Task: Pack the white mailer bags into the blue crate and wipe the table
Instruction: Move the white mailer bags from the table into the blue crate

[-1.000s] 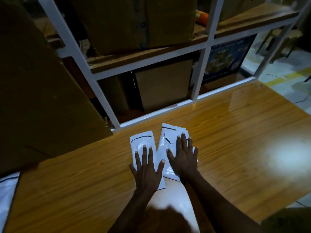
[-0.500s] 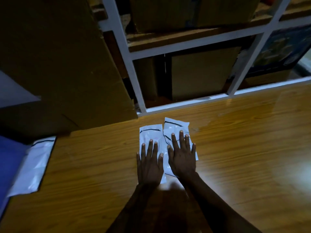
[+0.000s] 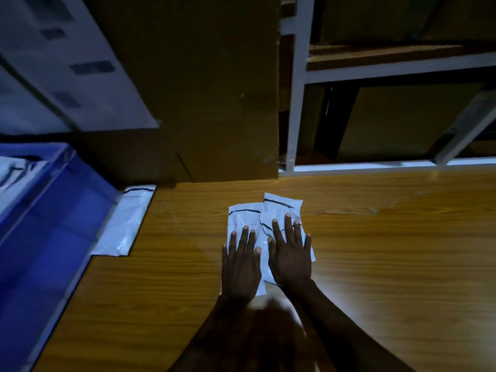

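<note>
Left hand: the left hand (image 3: 240,267) lies flat, palm down, fingers straight and a little spread. It grips nothing and rests on a small white plastic mailer bag with a black seal strip (image 3: 243,214).
Right hand: the right hand (image 3: 291,260) lies just beside it at 3 o'clock. It is flat in the same way, with nothing held, and rests on a pile of overlapping white mailer bags (image 3: 281,205). The number in the pile cannot be told.
Bags under the hands: the single bag and the pile touch, and the pile's edge laps over the single bag. The sealed ends point to 12 o'clock, past the fingertips.
Table: a glossy orange-brown wood-grain table (image 3: 375,251) carries the bags, which lie nearer its far edge.
Spare bag: a larger flat white mailer bag (image 3: 126,221) lies at 10 o'clock from the hands, well apart from them, at the table's left edge. Its left side is hidden by the crate.
Crate: a blue plastic crate (image 3: 48,224) fills the left of the picture at 9 o'clock. White bags in the crate (image 3: 16,170) show at its far end.
Cardboard: a tall brown cardboard box (image 3: 201,89) stands at 11 o'clock, at the table's far edge.
Shelving: a white metal shelf frame (image 3: 296,103) stands at 1 o'clock behind the table, with brown cardboard cartons (image 3: 402,122) on its shelves.
</note>
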### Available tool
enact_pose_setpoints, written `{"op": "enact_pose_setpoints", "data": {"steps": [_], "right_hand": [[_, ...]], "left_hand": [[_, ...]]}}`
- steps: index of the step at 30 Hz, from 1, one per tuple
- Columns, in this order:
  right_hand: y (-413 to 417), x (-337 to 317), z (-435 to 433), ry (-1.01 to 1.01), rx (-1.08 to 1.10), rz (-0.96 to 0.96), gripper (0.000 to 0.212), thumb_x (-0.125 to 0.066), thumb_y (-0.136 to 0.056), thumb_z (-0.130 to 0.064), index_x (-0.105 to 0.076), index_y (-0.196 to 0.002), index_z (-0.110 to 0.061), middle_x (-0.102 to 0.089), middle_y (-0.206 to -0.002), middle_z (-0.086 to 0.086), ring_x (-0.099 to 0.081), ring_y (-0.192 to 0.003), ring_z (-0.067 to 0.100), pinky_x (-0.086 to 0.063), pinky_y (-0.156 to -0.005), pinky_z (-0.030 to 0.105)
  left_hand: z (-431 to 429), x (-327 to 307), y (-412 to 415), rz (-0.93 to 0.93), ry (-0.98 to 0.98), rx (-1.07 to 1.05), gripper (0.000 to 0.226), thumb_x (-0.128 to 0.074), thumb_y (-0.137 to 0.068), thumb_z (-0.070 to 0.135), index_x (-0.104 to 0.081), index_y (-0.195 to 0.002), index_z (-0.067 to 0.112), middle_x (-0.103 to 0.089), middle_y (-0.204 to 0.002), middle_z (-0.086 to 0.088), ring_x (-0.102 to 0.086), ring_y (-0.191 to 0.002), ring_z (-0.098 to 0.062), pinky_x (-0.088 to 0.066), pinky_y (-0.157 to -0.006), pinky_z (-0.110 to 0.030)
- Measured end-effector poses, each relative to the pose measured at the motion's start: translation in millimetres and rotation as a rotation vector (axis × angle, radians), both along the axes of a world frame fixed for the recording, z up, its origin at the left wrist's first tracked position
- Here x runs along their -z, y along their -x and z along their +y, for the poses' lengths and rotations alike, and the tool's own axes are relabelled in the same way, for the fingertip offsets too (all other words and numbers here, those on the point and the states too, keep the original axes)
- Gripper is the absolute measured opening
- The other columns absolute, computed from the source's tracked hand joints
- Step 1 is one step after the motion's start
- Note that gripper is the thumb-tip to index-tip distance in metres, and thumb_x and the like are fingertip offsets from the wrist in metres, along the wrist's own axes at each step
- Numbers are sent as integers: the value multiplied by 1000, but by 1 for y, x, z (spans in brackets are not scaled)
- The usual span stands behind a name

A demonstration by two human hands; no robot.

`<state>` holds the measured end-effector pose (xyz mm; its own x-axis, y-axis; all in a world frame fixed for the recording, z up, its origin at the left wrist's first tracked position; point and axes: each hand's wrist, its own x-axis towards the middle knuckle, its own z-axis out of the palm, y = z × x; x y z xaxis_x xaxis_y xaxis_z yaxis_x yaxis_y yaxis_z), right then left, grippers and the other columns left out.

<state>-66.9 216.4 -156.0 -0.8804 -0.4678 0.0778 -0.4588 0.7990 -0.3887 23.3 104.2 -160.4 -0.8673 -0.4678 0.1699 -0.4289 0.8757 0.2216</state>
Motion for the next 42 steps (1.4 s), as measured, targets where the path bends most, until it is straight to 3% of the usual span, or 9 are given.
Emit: {"op": "enact_pose_setpoints", "data": {"steps": [6,9,14,18,22,26,34,38,42], "right_hand": [[-40,-3,-51,-14,-19,-29,55,-15,-108,-46,-21,-161,-33,-2,-170,-2,-6,-157,26,-13,-123,56],[-63,-23,-80,-6,-7,-16,53,-21,-108,-44,-28,-159,-29,-8,-168,-1,-10,-156,25,-16,-123,57],[-107,-73,-136,93,-9,71,55,-21,-108,-41,-30,-159,-25,-12,-169,0,-8,-157,23,-6,-125,52],[-132,-127,-193,167,-32,151,62,-8,-107,-48,-30,-159,-23,-15,-169,2,-11,-156,24,-11,-124,54],[-159,-184,-254,270,-87,208,58,-18,-107,-43,-27,-160,-24,-13,-169,-1,-8,-156,22,-13,-124,53],[-183,-234,-316,342,-205,248,60,-14,-106,-44,-27,-160,-21,-16,-169,1,-9,-157,23,-10,-124,46],[-238,-292,-418,444,-344,264,56,-23,-107,-40,-37,-157,-19,-28,-165,5,-23,-154,27,-22,-122,49],[-254,-297,-472,370,-326,260,55,-26,-105,-38,-46,-151,-16,-41,-159,10,-36,-147,33,-32,-118,52],[-259,-285,-522,171,-254,175,56,-21,-105,-37,-41,-152,-14,-39,-158,12,-32,-147,36,-29,-117,54]], "left_hand": [[-45,-1,-41,29,-8,-21,54,-31,-110,39,-30,-161,20,-22,-169,-3,-18,-157,-25,-32,-118,-56],[-77,-18,-60,48,-49,-23,54,-22,-112,39,-33,-160,17,-26,-168,-6,-21,-156,-28,-39,-113,-58],[-137,-75,-87,158,-58,2,58,-9,-112,39,-30,-161,18,-21,-170,-4,-14,-158,-25,-30,-121,-56],[-192,-129,-118,277,-23,-25,53,-20,-111,35,-25,-162,20,-15,-171,1,-6,-159,-21,-22,-125,-52],[-241,-189,-156,398,82,-92,52,-27,-112,33,-26,-162,18,-17,-171,-2,-8,-159,-21,-20,-126,-51],[-296,-239,-187,447,156,-161,53,-23,-111,34,-28,-161,17,-19,-170,-3,-10,-159,-24,-20,-125,-55],[-397,-307,-274,477,267,-328,53,-22,-111,36,-32,-160,19,-22,-169,2,-11,-158,-20,-18,-126,-50],[-466,-316,-290,441,209,-275,53,-22,-110,37,-32,-160,22,-24,-169,4,-12,-158,-19,-20,-125,-52],[-526,-304,-284,288,110,-158,66,-12,-103,49,-35,-159,23,-25,-168,3,-18,-157,-25,-21,-122,-52]]}}
